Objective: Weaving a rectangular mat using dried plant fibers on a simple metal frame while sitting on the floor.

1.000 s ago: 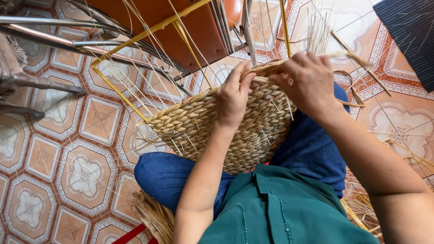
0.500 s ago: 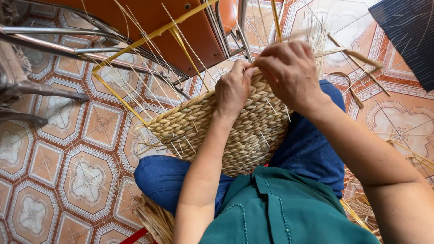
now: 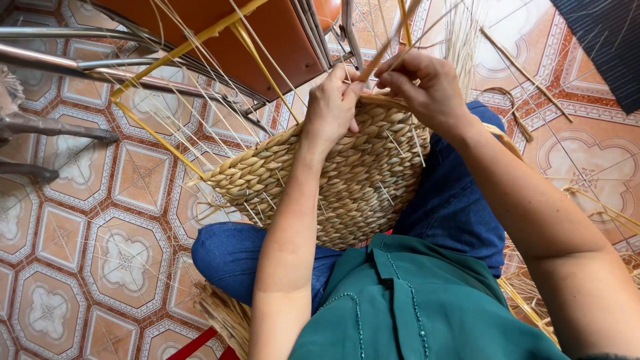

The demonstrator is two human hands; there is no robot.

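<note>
Now, basket: woven basket (image 3: 333,180) rests on the lap, centre frame.
Left hand (image 3: 331,107): clamped on the rim — twelve o'clock.
Right hand (image 3: 427,83): fingers pinched on a straw strand (image 3: 381,57), one o'clock.

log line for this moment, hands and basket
left hand: gripping woven basket rim | right hand: pinching straw strand at rim | basket: resting on lap, tilted | floor: patterned tiles
</note>
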